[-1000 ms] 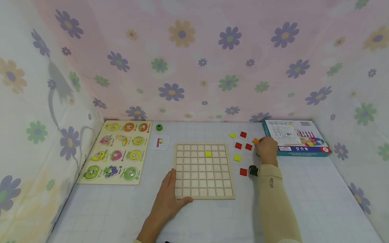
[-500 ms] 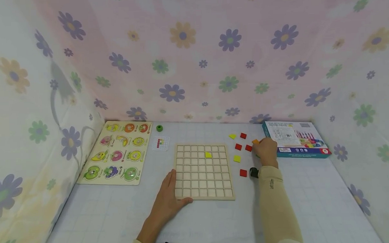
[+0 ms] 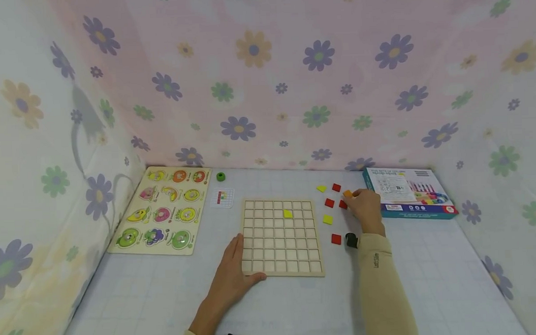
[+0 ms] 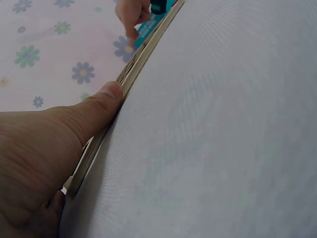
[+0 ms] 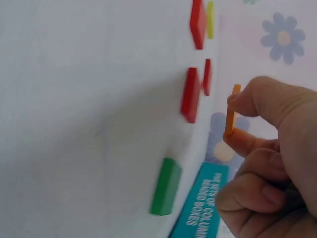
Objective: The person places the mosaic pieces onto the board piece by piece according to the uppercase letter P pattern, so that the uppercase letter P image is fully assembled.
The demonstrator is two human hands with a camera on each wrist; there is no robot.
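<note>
My left hand (image 3: 231, 272) rests at the near left corner of a wooden grid board (image 3: 280, 274), fingers straight along its left side and thumb at the front edge. In the left wrist view the thumb (image 4: 101, 106) lies against the board's edge (image 4: 141, 62). One yellow square tile (image 3: 288, 214) sits in a cell of the grid. My right hand (image 3: 367, 207) pinches an orange tile (image 5: 231, 114) between thumb and finger, raised off the table. Around it lie red tiles (image 3: 329, 203), yellow tiles (image 3: 327, 219) and a green tile (image 5: 167, 187), which the hand hides in the head view.
A fruit puzzle board (image 3: 160, 210) lies at the left. Between it and the grid board are a small pattern card (image 3: 222, 198) and a green ring-shaped piece (image 3: 221, 176). A printed box (image 3: 410, 192) stands at the back right, before the flowered cloth backdrop (image 3: 275, 128).
My right hand has shifted slightly left with the orange tile, which now overlaps a red tile's far corner in the head view. The left hand stays on the board.
</note>
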